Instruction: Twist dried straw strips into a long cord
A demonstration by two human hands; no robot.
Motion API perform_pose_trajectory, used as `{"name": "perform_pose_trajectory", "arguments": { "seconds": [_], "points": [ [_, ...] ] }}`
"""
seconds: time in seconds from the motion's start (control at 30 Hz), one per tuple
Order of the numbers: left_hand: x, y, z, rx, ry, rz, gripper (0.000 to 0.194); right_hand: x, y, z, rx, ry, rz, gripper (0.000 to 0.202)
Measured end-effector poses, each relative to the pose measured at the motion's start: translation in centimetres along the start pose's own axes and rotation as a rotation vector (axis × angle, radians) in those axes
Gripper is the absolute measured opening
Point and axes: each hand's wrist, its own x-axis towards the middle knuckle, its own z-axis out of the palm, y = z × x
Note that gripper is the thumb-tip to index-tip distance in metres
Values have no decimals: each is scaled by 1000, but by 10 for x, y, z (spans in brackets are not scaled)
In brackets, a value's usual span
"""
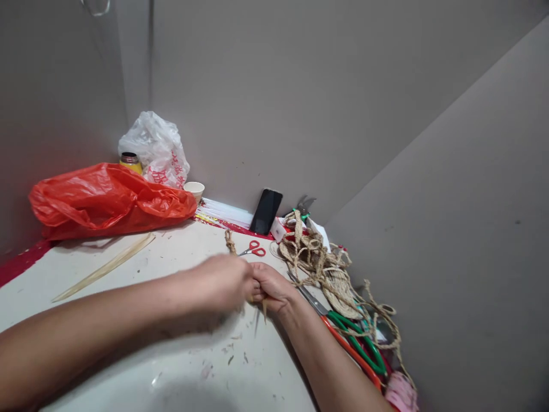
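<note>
My left hand [221, 286] is closed and blurred by motion, pressed against my right hand [270, 284] above the white table. My right hand has its fingers curled round a pale straw-like strand [265, 311], whose end sticks out below. What my left fingers pinch is hidden. Just beyond the hands, a short piece of brown braided cord [230, 242] rises, and small red-handled scissors [253, 248] lie beside it. A flat pale strip of fibre [107, 268] rests on the table at the left.
A red plastic bag [107, 200], a clear bag [156, 146] and a white cup [194, 190] stand at the back left. A phone [266, 212] leans on the wall. Tangled cord [319, 266] and green-handled shears [360, 343] lie along the right edge.
</note>
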Motion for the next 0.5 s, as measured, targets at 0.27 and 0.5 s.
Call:
{"name": "perform_pose_trajectory", "arguments": {
  "seconds": [0.27,0.5],
  "points": [
    [46,-51,23,-877,-216,-397,14,1,-2,-7,163,-148,21,24],
    [41,-49,30,-849,-100,-367,14,1,-2,-10,139,-178,6,23]
  ]
}}
